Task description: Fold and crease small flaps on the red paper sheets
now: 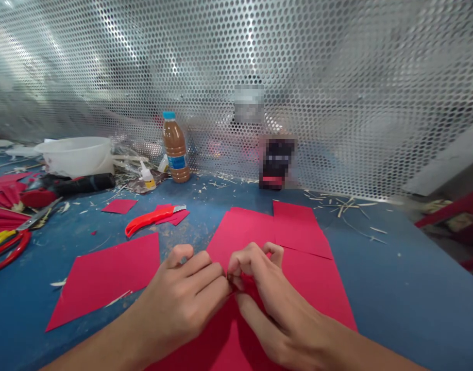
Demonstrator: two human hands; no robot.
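Observation:
My left hand (193, 288) and my right hand (259, 293) meet at the middle, over large red sheets (314, 278) on the blue table. The fingers of both are curled and closed, with fingertips pressed close together. Whatever lies between the fingertips is hidden or too small to name. Beneath the hands the red material continues toward the bottom edge. A smaller red piece (298, 226) lies on the sheets' far right part. Left of my left hand rests a separate red sheet (108, 275).
A red-handled cutter (149, 219) lies on the blue table (406, 288), beyond the left sheet. Scissors (12, 247), a power tool (66, 186), a white tub (78, 157), a glue bottle (147, 176) and a brown-filled bottle (175, 149) stand or lie left. Perforated metal (337, 103) rises behind.

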